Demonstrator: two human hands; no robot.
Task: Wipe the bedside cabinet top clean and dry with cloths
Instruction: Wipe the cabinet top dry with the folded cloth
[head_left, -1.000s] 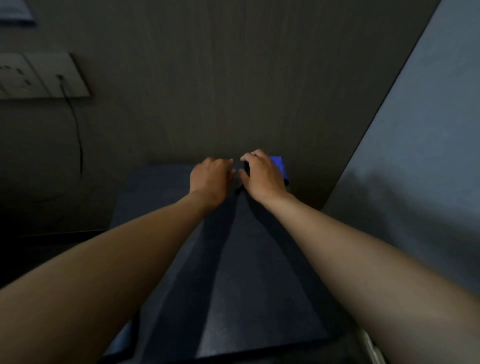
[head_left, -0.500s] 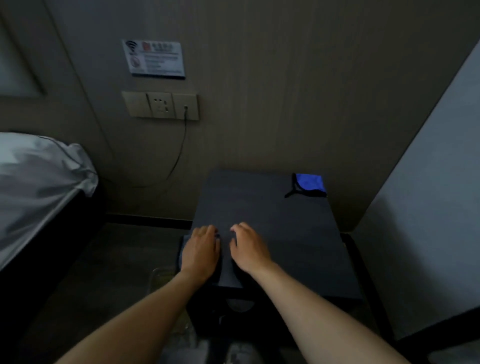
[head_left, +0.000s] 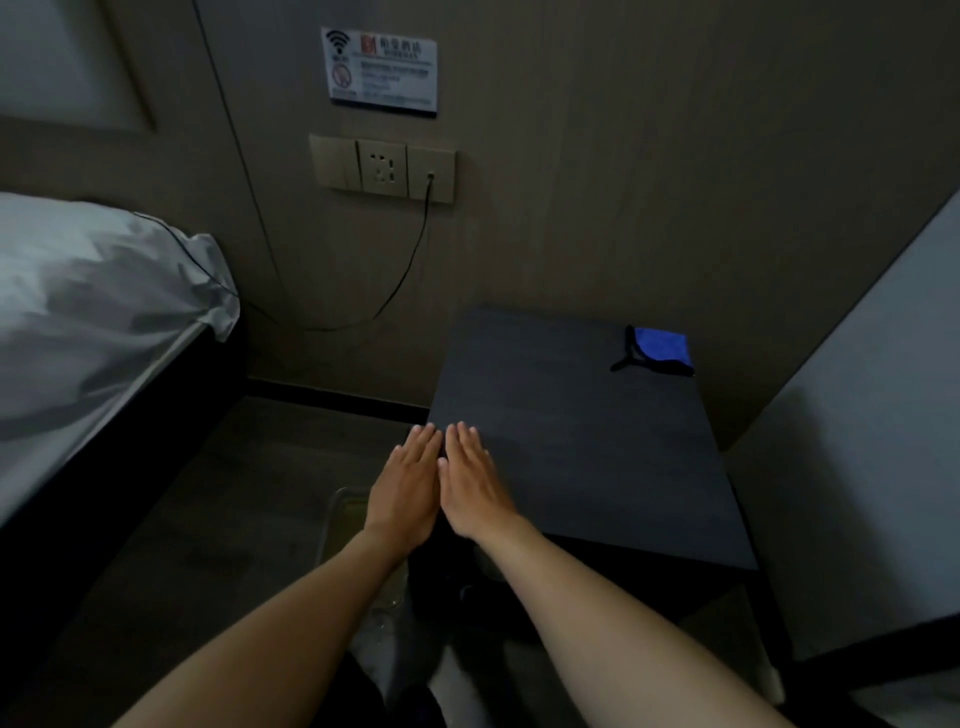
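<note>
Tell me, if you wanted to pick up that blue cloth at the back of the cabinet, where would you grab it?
Probably by the near edge of the blue cloth, pinching down from above. It lies flat and folded in the far right corner of the cabinet top, close to the walls, so the front is the open side. Both the left hand and right hand look flat and empty.
</note>
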